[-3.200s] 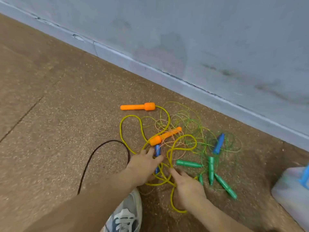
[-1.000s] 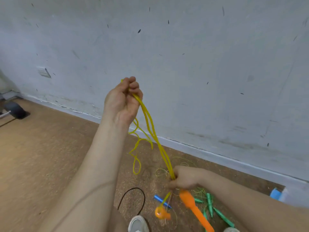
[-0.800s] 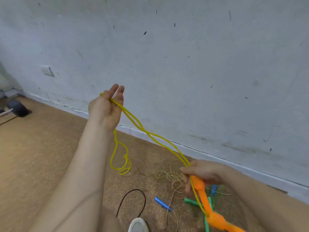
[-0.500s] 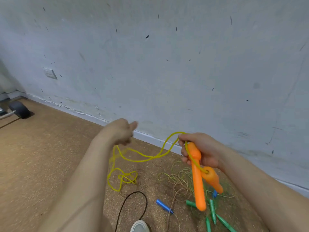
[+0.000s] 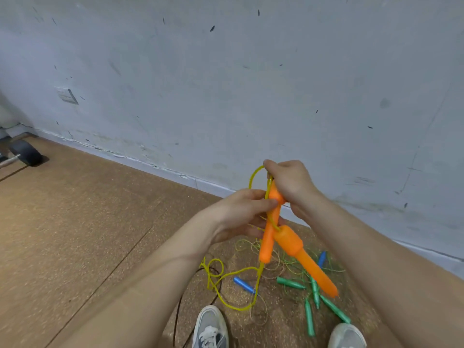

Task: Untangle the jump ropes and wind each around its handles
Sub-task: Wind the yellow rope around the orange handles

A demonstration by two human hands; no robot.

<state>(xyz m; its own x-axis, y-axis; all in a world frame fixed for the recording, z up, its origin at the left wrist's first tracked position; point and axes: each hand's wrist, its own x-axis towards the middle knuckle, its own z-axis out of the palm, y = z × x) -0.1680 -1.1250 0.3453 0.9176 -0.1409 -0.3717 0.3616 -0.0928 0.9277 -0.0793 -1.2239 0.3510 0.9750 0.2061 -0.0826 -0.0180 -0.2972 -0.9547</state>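
Observation:
Two orange handles (image 5: 268, 243) of the yellow rope (image 5: 227, 280) hang in front of me above the floor. My right hand (image 5: 288, 183) grips the top of one handle and pinches a yellow loop above it. My left hand (image 5: 241, 214) holds the same handle lower down, thumb across it. The second orange handle (image 5: 308, 264) dangles to the lower right. The yellow rope trails down to the floor. Below lie blue handles (image 5: 243, 285), several green handles (image 5: 313, 292) and a tangle of thin green and tan cords (image 5: 273, 259).
A pale wall (image 5: 226, 84) with a baseboard runs close behind the pile. A black cable (image 5: 178, 312) curves by my left shoe (image 5: 211, 327); my right shoe (image 5: 346, 335) is near the green handles. A dark wheel (image 5: 25, 153) sits far left on the brown floor.
My left hand dropped the stretched yellow rope and came across to the orange handle. Both hands now meet on it, and the slack rope has fallen to the floor.

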